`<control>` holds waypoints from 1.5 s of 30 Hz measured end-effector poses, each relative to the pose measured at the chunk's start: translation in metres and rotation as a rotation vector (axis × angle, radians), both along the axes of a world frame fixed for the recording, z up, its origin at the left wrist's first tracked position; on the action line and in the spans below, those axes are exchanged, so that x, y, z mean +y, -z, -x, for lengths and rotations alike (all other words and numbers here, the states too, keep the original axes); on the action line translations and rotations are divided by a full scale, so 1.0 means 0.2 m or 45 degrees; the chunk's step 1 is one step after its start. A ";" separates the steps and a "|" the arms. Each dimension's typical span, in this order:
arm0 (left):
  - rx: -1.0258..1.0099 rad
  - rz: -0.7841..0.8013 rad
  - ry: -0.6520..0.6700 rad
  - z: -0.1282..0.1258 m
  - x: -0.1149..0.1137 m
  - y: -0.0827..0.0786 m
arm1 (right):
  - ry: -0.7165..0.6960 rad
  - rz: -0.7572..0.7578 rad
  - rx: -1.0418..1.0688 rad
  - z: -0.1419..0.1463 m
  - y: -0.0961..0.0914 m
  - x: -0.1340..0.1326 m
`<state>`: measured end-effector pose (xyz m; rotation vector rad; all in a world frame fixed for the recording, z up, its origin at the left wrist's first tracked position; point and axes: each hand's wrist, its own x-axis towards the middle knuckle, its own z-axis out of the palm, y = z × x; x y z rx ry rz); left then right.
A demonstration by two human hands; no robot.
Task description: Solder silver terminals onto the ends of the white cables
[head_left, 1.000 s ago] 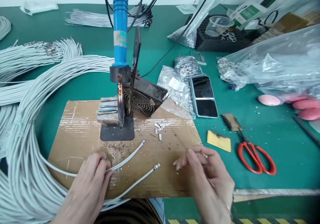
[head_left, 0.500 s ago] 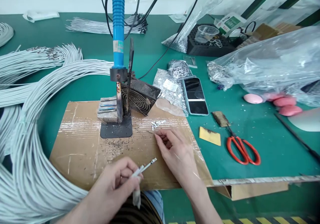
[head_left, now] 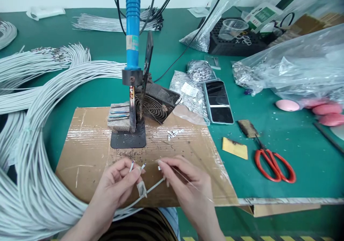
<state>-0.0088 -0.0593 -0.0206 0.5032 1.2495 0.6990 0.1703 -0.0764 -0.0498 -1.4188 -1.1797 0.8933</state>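
Head view, please: what is being held?

"Left hand [head_left: 120, 182]: thumb and fingers pinched on two white cable ends [head_left: 143, 166], tips pointing up. Right hand [head_left: 185, 183]: thumb and forefinger closed on what looks like a small metal piece [head_left: 159, 168]."

"Are the hands together?"

"Apart, but near each other, low over a sheet of cardboard [head_left: 83, 155]. A gap lies between the metal piece and the cable ends."

"How far along is the work?"

"Partway, I'd judge. Neither of those two ends seems to have a metal piece on it. A few loose metal pieces [head_left: 175, 133] lie unused on the cardboard, further from the person."

"Is anything finished?"

"Possibly the bundle [head_left: 55, 54] at the back left; its ends look dark and metallic, so they may be fitted. The big loop of cables [head_left: 37, 126] beside the left arm doesn't show its ends clearly, so I can't tell how many remain."

"And the blue-handled iron [head_left: 132, 29]?"

"Upright, metal end down, touched by neither hand."
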 end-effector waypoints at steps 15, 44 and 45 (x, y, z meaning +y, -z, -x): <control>0.007 0.004 0.027 -0.03 0.01 -0.05 | -0.160 0.118 0.347 0.10 -0.04 -0.01; -0.095 -0.134 0.251 0.00 -0.03 0.01 | -0.229 0.396 0.594 0.07 0.00 -0.04; -0.054 -0.175 0.255 0.00 -0.04 0.01 | -0.215 0.405 0.603 0.07 -0.01 -0.03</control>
